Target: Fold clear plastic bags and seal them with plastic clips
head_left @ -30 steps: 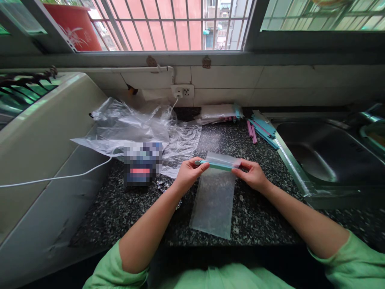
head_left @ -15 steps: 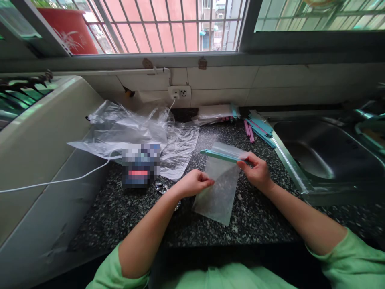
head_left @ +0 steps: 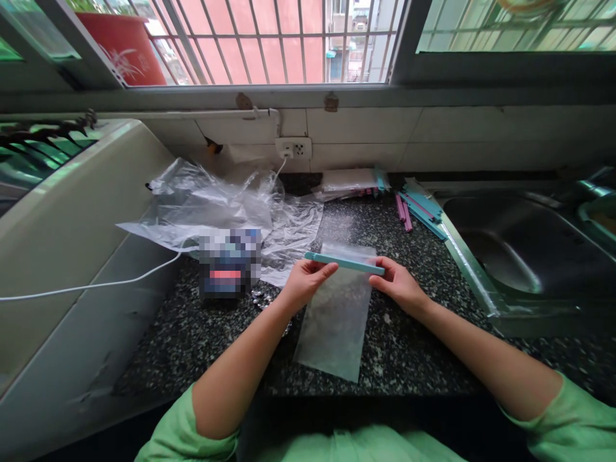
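A teal bag sealing clip lies across the upper part of a clear plastic bag, a short strip of the bag showing beyond it. My left hand is closed on the clip's left end, thumb along its near side. At the clip's right end, my right hand pinches it between thumb and fingers. The bag hangs from the clip toward me over the counter, and nothing shows inside it.
Crumpled plastic sheeting and a blurred-out object sit at left, near small shiny pieces. Loose teal and pink clips lie beside the metal sink. A stack of clear bags rests against the wall.
My left hand has moved from the bag's body up to the clip's left end. The clip has come slightly nearer to me, and the bag has shifted with it.
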Available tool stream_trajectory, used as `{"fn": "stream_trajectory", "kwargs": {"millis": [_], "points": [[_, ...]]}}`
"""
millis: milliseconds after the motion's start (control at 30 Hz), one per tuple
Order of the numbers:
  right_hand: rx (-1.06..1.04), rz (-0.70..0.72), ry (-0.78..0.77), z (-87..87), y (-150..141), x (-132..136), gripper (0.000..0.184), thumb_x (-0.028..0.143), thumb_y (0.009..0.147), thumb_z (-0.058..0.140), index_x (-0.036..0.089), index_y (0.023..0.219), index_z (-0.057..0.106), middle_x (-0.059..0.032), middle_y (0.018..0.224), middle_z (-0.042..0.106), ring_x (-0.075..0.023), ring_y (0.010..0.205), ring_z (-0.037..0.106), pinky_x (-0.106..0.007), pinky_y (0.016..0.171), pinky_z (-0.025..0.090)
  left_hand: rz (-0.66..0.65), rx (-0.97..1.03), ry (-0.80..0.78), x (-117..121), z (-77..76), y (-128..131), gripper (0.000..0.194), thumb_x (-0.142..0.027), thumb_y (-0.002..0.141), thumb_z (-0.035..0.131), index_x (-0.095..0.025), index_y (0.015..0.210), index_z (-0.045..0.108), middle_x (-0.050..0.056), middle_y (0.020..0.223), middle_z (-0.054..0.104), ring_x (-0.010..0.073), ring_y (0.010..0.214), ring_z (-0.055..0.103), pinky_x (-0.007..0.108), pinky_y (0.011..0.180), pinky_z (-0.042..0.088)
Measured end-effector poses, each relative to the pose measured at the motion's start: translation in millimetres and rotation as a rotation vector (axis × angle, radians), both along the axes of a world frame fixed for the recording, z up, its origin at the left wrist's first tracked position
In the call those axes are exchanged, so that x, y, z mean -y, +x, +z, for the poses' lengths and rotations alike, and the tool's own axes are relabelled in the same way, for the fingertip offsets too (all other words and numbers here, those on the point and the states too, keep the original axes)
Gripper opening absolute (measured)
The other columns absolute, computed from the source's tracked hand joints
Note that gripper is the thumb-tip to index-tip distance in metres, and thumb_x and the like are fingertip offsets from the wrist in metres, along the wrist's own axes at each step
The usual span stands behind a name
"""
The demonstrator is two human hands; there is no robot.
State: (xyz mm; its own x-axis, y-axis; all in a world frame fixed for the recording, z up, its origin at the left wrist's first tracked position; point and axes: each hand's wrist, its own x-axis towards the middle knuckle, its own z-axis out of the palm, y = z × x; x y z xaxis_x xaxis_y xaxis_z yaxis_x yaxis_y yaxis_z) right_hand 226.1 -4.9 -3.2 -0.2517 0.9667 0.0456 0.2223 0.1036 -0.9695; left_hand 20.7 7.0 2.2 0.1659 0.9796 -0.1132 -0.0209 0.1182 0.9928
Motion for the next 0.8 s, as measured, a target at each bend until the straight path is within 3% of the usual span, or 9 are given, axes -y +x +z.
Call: {"fn": "stream_trajectory", "kwargs": {"millis": [100, 167, 267, 400, 500, 633, 800], "points": [[0.014, 0.091, -0.103, 1.5, -3.7, 3.0, 0.032, 0.046, 0.064, 0.066, 0.017, 0.075, 0.058, -0.0011, 0.067, 0.060, -0.0142, 0.061, 0.055, -0.026, 0.058, 0.045, 0.062, 0.001, 0.081, -0.6, -3.0, -2.2, 0.038, -0.050, 0.054, 0.070, -0.014, 0.048, 0.058, -0.003, 0.047, 0.046, 0.0083, 0.051, 0.039, 0.023, 0.053, 0.033], [0.095, 0.097, -0.081, 0.1, -6.4, 5.8, 0.025, 0.041, 0.067, 0.064, 0.016, 0.064, 0.057, -0.0005, 0.060, 0.057, -0.0130, 0.057, 0.053, -0.026, 0.056, 0.044, 0.070, 0.007, 0.149, -1.2, -5.2, -2.6, 0.033, -0.046, 0.056, 0.070, -0.014, 0.051, 0.062, -0.002, 0.054, 0.053, 0.0101, 0.057, 0.044, 0.024, 0.060, 0.038], [0.158, 0.049, 0.023, -5.5, -8.2, 6.7, 0.022, 0.036, 0.070, 0.060, 0.017, 0.061, 0.056, -0.0006, 0.060, 0.056, -0.0128, 0.057, 0.053, -0.026, 0.057, 0.044, 0.068, 0.029, 0.181, -2.7, -7.7, -1.5, 0.029, -0.044, 0.058, 0.069, -0.015, 0.058, 0.067, 0.000, 0.064, 0.061, 0.0120, 0.065, 0.049, 0.026, 0.066, 0.041], [0.103, -0.116, 0.185, -11.7, -2.6, 1.1, 0.027, 0.038, 0.071, 0.060, 0.018, 0.089, 0.054, -0.0003, 0.070, 0.058, -0.0126, 0.058, 0.054, -0.025, 0.055, 0.046, 0.099, 0.056, 0.135, -6.0, -9.0, -0.2, 0.031, -0.045, 0.056, 0.069, -0.016, 0.065, 0.069, 0.000, 0.063, 0.064, 0.0128, 0.062, 0.051, 0.027, 0.066, 0.042], [0.260, -0.200, 0.385, -12.0, 3.4, -2.2, 0.031, 0.034, 0.075, 0.059, 0.020, 0.102, 0.051, -0.0020, 0.077, 0.060, -0.0130, 0.059, 0.053, -0.027, 0.058, 0.046, 0.088, 0.023, 0.137, -7.9, -8.7, -0.7, 0.031, -0.044, 0.055, 0.070, -0.016, 0.066, 0.069, 0.001, 0.066, 0.066, 0.0150, 0.066, 0.054, 0.029, 0.071, 0.043], [0.477, -0.136, 0.569, -13.8, 5.9, -2.9, 0.016, 0.027, 0.081, 0.049, 0.020, 0.093, 0.057, -0.0049, 0.077, 0.061, -0.0163, 0.066, 0.056, -0.029, 0.064, 0.046, 0.068, 0.005, 0.155, -7.7, -6.1, -2.0, 0.029, -0.042, 0.058, 0.068, -0.016, 0.071, 0.069, 0.003, 0.073, 0.069, 0.0168, 0.075, 0.058, 0.030, 0.078, 0.043], [0.566, -0.143, 0.617, -21.1, 4.4, -10.1, 0.016, 0.028, 0.082, 0.047, 0.019, 0.086, 0.059, -0.0046, 0.071, 0.062, -0.0167, 0.065, 0.057, -0.028, 0.062, 0.044, 0.039, -0.014, 0.044, -9.5, -5.2, -4.1, 0.034, -0.043, 0.053, 0.071, -0.014, 0.071, 0.067, 0.004, 0.071, 0.069, 0.0165, 0.070, 0.059, 0.028, 0.068, 0.044]]}}
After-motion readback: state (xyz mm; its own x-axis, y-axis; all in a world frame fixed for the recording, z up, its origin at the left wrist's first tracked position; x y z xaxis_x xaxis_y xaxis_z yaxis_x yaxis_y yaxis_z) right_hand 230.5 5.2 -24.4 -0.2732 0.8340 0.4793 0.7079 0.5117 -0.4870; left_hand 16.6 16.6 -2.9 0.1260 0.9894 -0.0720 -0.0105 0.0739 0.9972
